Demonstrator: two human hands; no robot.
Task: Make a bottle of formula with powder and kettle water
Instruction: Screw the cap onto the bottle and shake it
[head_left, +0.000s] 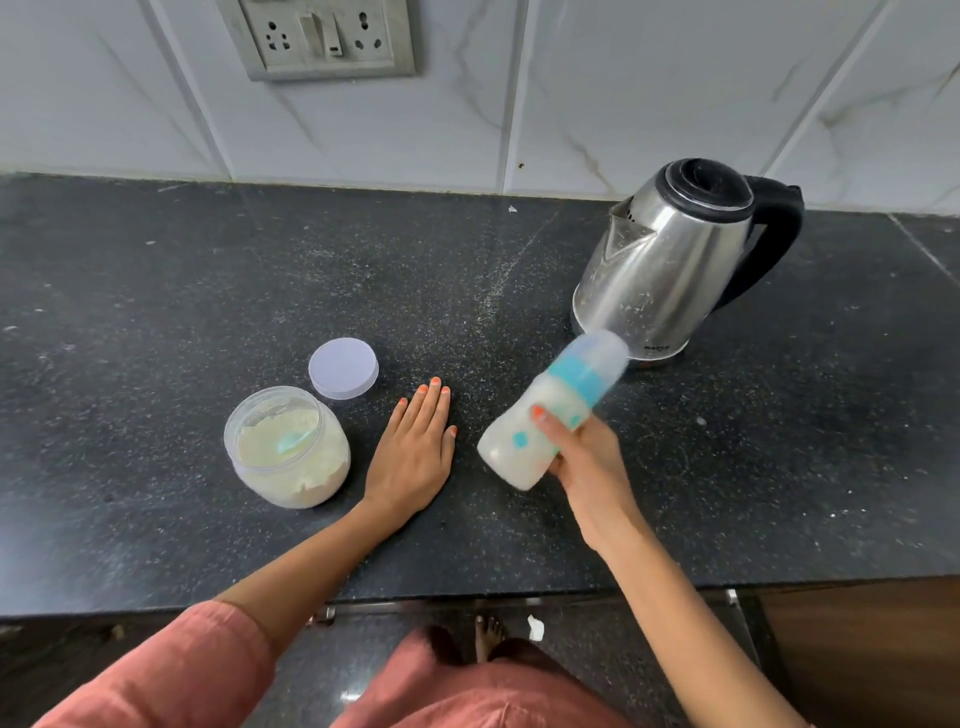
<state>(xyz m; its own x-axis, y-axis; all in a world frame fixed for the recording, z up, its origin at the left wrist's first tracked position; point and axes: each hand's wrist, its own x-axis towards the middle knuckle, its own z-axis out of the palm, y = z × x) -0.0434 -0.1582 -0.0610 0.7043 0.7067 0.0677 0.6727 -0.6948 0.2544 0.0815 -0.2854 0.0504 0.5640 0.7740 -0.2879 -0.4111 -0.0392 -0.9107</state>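
The right hand (584, 467) grips the baby bottle (540, 431) round its lower half, thumb (543, 418) on top & the other fingers (557, 464) curled under, mostly hidden. The bottle is off the worktop (156, 312), tilted w/ its clear cap toward 1 o'clock and base toward 7; it looks blurred & holds pale milky liquid. The left hand (415, 452) lies flat on the worktop at 9 o'clock from the bottle, palm down, fingers straight & pressed together, holding nothing. Just beside it, again at 9 o'clock, stands the open powder jar (285, 462) w/ a teal scoop (291, 441) inside; its lid (343, 368) lies flat just beside the jar at 1 o'clock. The steel kettle (670, 260) stands upright at 1 o'clock from the bottle, handle toward 3 o'clock.
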